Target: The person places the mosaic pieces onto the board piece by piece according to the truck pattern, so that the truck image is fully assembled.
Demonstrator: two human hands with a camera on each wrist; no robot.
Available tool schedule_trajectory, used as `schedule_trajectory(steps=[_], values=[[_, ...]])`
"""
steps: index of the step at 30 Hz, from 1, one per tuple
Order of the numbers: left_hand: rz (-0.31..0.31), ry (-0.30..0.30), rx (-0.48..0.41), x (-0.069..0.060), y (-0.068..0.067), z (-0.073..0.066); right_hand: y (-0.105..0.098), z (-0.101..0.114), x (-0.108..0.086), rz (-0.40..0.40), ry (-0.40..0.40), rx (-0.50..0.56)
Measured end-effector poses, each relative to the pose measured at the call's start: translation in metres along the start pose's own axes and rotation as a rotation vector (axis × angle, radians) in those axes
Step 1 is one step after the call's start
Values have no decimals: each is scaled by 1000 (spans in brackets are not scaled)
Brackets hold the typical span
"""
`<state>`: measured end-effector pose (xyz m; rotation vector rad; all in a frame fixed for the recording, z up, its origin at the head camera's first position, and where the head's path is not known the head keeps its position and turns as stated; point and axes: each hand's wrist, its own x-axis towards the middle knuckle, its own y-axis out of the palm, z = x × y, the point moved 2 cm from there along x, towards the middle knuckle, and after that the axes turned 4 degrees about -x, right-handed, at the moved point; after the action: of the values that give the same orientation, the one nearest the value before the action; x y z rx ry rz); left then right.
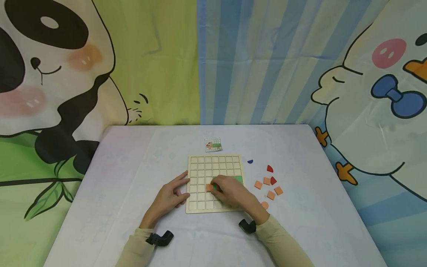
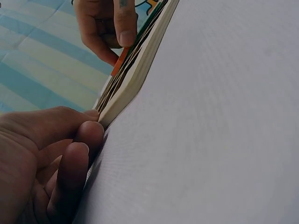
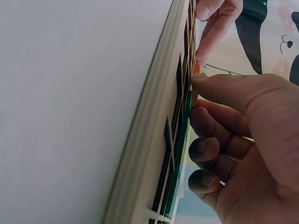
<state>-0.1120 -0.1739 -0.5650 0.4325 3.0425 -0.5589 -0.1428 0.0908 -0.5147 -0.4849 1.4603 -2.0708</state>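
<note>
A pale wooden grid board (image 1: 197, 205) lies on the table. My left hand (image 1: 168, 194) touches its left edge with thumb and fingers; in the left wrist view the fingertips (image 2: 91, 133) are at the board's corner. Over the middle of the board is my right hand (image 1: 231, 191). Its thumb and index finger pinch a small tile (image 3: 194, 97), seemingly orange and largely hidden by them. An orange square tile (image 1: 209, 187) shows on the grid just left of those fingertips. Green tiles (image 1: 238, 179) lie on the board, partly covered by the right hand.
A small printed pattern card (image 1: 213, 144) sits behind the board. To the right lie several orange square tiles (image 1: 271, 195), an orange round piece (image 1: 265, 205), two red quarter-circle pieces (image 1: 270, 168) and a blue half-circle piece (image 1: 250, 161). Cartoon-printed cloth hangs behind the table.
</note>
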Motion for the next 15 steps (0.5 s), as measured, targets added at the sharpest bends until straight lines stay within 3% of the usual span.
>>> schedule_trajectory(steps=[15], values=[[-3,-1,5,0,0,-1,4,4,4,6,14,-38]])
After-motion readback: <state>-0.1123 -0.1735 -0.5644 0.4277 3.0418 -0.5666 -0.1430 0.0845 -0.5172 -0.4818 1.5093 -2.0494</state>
